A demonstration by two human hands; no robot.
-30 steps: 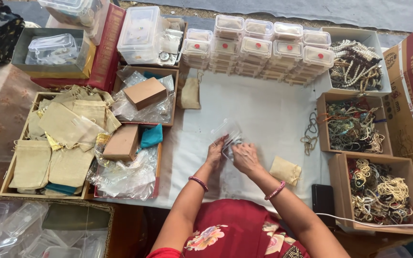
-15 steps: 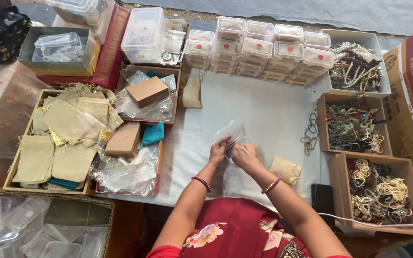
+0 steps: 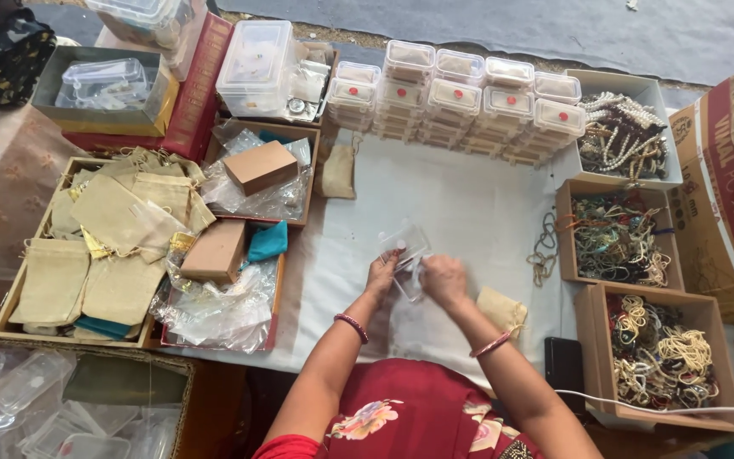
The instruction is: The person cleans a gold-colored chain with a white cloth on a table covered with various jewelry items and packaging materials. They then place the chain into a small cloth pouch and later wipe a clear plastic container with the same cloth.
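Observation:
My left hand (image 3: pixel 381 276) and my right hand (image 3: pixel 443 279) meet over the white cloth (image 3: pixel 469 212) in front of me. Between them they hold a small clear plastic pouch (image 3: pixel 404 245) that sticks up above the fingers; what is inside it is too small to tell. A small beige cloth pouch (image 3: pixel 503 310) lies just right of my right wrist. A loose string of beads (image 3: pixel 544 255) rests on the cloth farther right.
Stacked clear plastic boxes (image 3: pixel 460 98) line the far edge. Cardboard boxes of bead bracelets (image 3: pixel 622 242) (image 3: pixel 660 357) stand at right. A tray of beige pouches (image 3: pixel 112 246) and trays with brown boxes and plastic bags (image 3: pixel 248 170) sit at left. A black phone (image 3: pixel 564 365) lies near right.
Both hands stay together on the clear pouch, fingers working it slightly. The pouch sits a little higher between them. Nothing else has moved.

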